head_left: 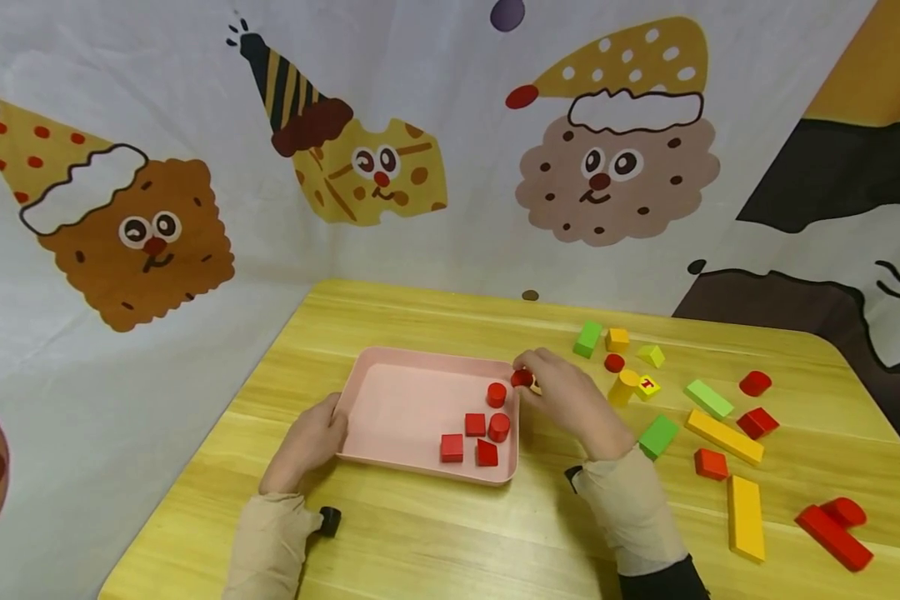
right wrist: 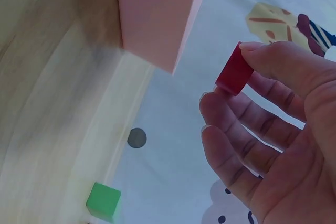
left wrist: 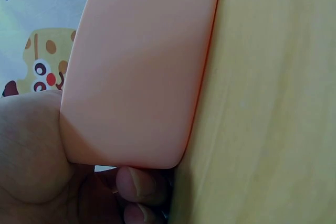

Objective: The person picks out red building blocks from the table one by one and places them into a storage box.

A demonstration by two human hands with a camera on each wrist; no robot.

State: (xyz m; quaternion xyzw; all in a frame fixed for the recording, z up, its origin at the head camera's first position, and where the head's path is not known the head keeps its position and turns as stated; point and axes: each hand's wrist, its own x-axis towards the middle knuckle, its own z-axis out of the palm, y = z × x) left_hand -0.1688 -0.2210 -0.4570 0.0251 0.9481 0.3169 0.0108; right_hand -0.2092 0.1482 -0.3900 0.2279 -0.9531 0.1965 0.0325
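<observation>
Pinching a red block (right wrist: 234, 71), I'm holding it between the thumb (right wrist: 283, 59) and nearer fingers (right wrist: 275, 94) of my right hand (head_left: 570, 398), parted only by the block's own width. Its ring and little fingers (right wrist: 231, 160) are curving loosely below, gripping nothing. My hand is hiding part of the block, so I can't tell its full shape. I'm treating the pink tray (head_left: 405, 400) as a dial, 12 lying away from me: the block is hanging near the rim at about 2 o'clock, apart from it. I'd judge a light pinch is serving well, since hard squeezing could be making a small, stiff piece slip. Crossing that rim, I'd think, is calling for a little height, and letting go low. At 9 o'clock my left hand (head_left: 307, 440) is gripping the tray's wall, fingers curled against it; a steady hold should be stopping any sliding on the table (head_left: 420, 533). Inside, five red pieces (head_left: 476, 425) are lying between 2 and 5 o'clock, so toppling one seems the likeliest slip. Outside, loose blocks, including a green block (head_left: 588, 340) and an upright yellow cylinder (head_left: 625, 388), are scattering from 2 to 4 o'clock.
</observation>
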